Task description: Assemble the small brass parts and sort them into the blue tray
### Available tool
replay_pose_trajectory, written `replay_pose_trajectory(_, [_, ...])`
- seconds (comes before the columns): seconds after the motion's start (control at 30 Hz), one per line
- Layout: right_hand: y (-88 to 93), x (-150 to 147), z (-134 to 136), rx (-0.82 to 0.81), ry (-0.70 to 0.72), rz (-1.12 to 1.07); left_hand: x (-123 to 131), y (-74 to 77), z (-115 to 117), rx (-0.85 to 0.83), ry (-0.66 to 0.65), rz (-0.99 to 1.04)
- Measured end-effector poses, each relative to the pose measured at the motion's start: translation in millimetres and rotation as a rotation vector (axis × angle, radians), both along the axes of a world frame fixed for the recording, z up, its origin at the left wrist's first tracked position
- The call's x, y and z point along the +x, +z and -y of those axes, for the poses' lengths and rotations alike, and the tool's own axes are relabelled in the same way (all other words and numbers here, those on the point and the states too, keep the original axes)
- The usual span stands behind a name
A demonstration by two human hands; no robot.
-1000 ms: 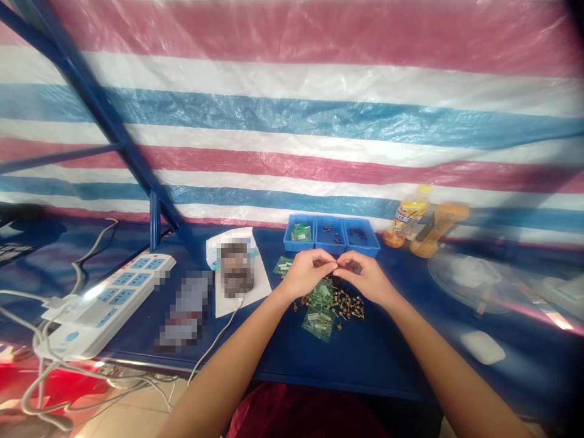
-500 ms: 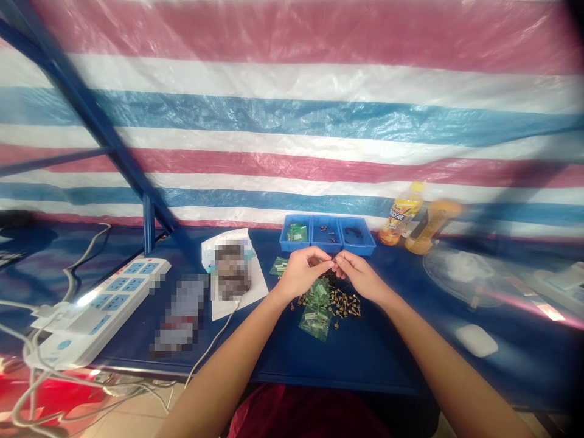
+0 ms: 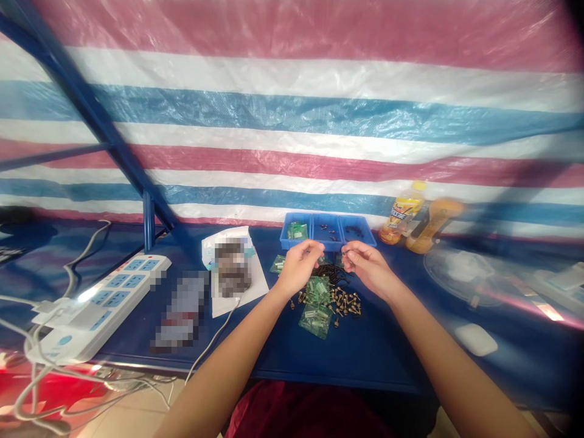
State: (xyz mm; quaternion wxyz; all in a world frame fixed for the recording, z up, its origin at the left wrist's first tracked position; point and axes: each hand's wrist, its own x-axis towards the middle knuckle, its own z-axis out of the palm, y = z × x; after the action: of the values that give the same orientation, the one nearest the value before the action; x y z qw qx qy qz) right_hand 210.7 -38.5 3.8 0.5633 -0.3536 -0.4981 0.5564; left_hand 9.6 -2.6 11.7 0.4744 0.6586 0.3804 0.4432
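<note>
My left hand [image 3: 302, 264] and my right hand [image 3: 366, 265] are held a little apart over the work pile, in front of the blue trays [image 3: 326, 244]. Both have thumb and fingers pinched; anything between them is too small to name. Below lie dark, thin screw-like pieces [image 3: 334, 274], a heap of brass-coloured small parts [image 3: 347, 301] and small green plastic packets [image 3: 316, 320]. The trays' left compartment holds a green packet [image 3: 297, 231], the middle one a few small metal parts [image 3: 325, 229], the right one dark pieces [image 3: 353, 232].
Right of the trays stand two drink bottles [image 3: 401, 213]. A clear plastic lid or dish [image 3: 460, 274] and a white rounded object [image 3: 477, 339] lie further right. On the left are a white power strip [image 3: 114, 298] with cables and a white paper sheet [image 3: 255, 274]. Striped sheeting hangs behind.
My hands have moved apart from where their fingertips met, the left going left and the right going right. More of the dark pieces and green packets shows between them.
</note>
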Motion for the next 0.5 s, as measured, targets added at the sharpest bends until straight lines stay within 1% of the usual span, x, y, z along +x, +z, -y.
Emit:
replay_pose_trajectory(0.17, [7.0,-1.4,3.2,-0.043,-0.018,0.046,-0.9,-0.7,-0.4,-0.002,-0.009,0.003])
replay_pose_trajectory(0.27, [9.4,-2.8,4.3,-0.073,0.005,0.052,-0.8,-1.6,-0.9,-0.009,-0.012,0.006])
replay_pose_trajectory(0.5, [7.6,-4.1,3.6,-0.072,0.03,-0.003,-0.3,-0.9,-0.7,-0.02,-0.025,0.006])
